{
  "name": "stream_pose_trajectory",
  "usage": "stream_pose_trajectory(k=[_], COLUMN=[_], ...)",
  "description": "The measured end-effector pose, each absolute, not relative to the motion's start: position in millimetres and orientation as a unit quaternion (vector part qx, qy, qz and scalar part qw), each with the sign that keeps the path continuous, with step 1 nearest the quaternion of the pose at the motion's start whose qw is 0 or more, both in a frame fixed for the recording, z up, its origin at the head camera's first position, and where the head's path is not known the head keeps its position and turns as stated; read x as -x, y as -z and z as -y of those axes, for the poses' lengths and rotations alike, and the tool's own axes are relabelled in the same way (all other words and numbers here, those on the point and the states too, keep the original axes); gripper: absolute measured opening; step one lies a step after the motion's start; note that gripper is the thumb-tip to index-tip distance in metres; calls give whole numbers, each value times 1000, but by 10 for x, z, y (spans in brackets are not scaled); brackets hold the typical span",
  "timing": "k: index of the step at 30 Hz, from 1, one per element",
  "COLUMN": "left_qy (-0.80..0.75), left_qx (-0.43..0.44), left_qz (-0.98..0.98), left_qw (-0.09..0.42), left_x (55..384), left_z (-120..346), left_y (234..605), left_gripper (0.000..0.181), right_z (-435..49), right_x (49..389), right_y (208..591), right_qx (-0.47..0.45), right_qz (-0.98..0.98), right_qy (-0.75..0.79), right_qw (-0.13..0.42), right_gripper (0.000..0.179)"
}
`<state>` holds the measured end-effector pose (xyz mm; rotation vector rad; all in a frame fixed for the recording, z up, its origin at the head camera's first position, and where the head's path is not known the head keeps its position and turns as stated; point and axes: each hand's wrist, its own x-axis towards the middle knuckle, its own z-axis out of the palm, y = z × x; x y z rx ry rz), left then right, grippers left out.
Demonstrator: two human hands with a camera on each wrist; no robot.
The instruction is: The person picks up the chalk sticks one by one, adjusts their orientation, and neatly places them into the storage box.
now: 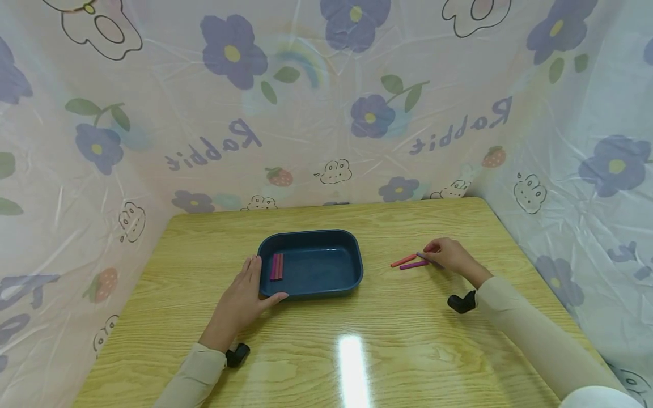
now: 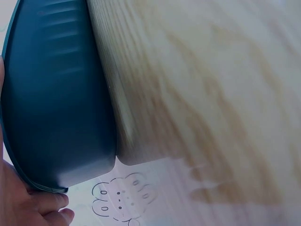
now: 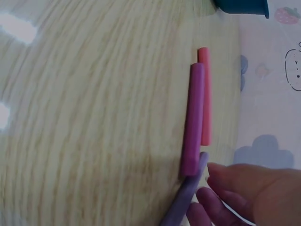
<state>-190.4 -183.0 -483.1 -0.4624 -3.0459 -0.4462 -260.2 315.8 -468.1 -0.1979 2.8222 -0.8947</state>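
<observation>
Tray (image 1: 321,272), dark blue and rectangular with rounded corners, sits flat on the wood-grain counter (image 1: 408,340), left of center. Inside, against its left end: three thin sticks side by side, one purple stick (image 1: 273,267) on the left plus two reddish-brown sticks (image 1: 280,267). Rest of tray floor shows bare.

Left hand (image 1: 240,300) at tray's near-left corner: fingers extended along the left wall, thumb spread out along the near rim. Touching the tray, not clenched. Left wrist view shows mostly the tray's smooth outer wall with fingertips around one corner.

Right hand (image 1: 451,256) is over on the right side of the counter, thumb and bent fingers right at a grayish-purple stick (image 3: 183,200). Can't tell if it's actually pinched or just touched.

Two more sticks on the counter, near that hand, between it and the tray: coral stick (image 3: 205,96) on the far side, magenta stick (image 3: 193,120) on the near side, roughly parallel, ends offset. Grayish-purple one slants by their hand-side ends; contact with the magenta one unclear.

Beige sleeves (image 1: 530,334) on both arms, black device (image 1: 461,302) at each wrist. Light glare on the counter's near part. Behind: pale cloth (image 1: 306,124) printed with purple flowers, rabbits, strawberries, mirrored "Rabbit" lettering.
</observation>
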Motion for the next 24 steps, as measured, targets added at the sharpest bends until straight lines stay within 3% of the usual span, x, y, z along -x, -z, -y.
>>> stream_pose_trajectory(k=[24], left_qy=[145], left_qx=[149], left_qz=[978], left_qw=[15], left_x=[1910], left_z=[1828], left_y=[4845], left_gripper=[112], right_z=[-3196], right_x=[2707], right_y=[4807], right_qx=[69], right_qz=[-951], right_qy=[286], right_qw=[92], right_gripper=[22])
